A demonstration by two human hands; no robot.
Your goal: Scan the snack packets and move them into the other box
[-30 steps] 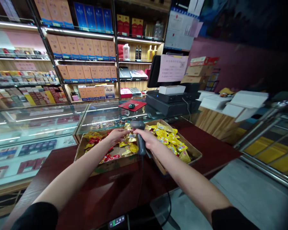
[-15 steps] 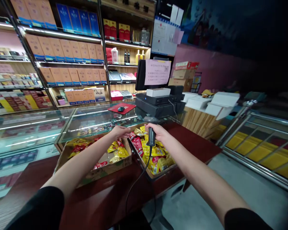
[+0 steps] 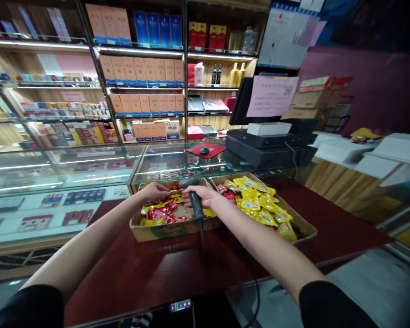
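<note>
One view only, from a camera worn on the head, looking forward and slightly down along both outstretched arms. It sits close above the red counter, with the two trays at arm's reach in mid-frame. Beyond them it faces the glass case and shelves, and the till to the right. Edges bend from the wide lens

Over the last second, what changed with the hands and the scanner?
The right hand keeps its grip on the barcode scanner, now over the left box. The left hand stays among that box's red and yellow packets. Both boxes and counter unmoved; the camera swung.
</note>
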